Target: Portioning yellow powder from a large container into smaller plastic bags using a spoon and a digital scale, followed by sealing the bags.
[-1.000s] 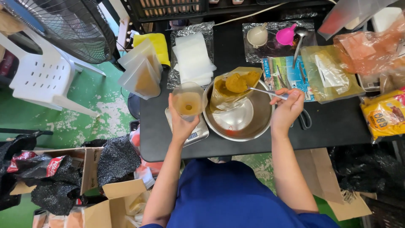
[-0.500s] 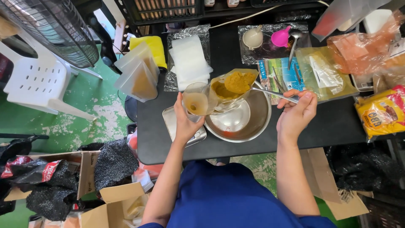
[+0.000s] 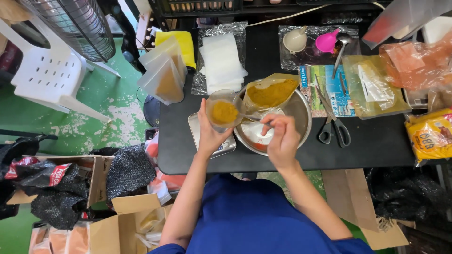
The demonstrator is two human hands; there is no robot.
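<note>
Head view: my left hand [image 3: 210, 136] grips a small clear bag [image 3: 224, 110] of yellow powder over the metal bowl's [image 3: 301, 109] rim.
My right hand [image 3: 281, 139] pinches a spoon [image 3: 256, 119] at its mouth — a tilt could, I judge, spill powder onto the black table [image 3: 376, 146].

left hand [image 3: 210, 136] raised gripping, right hand [image 3: 282, 141] pinching
</note>
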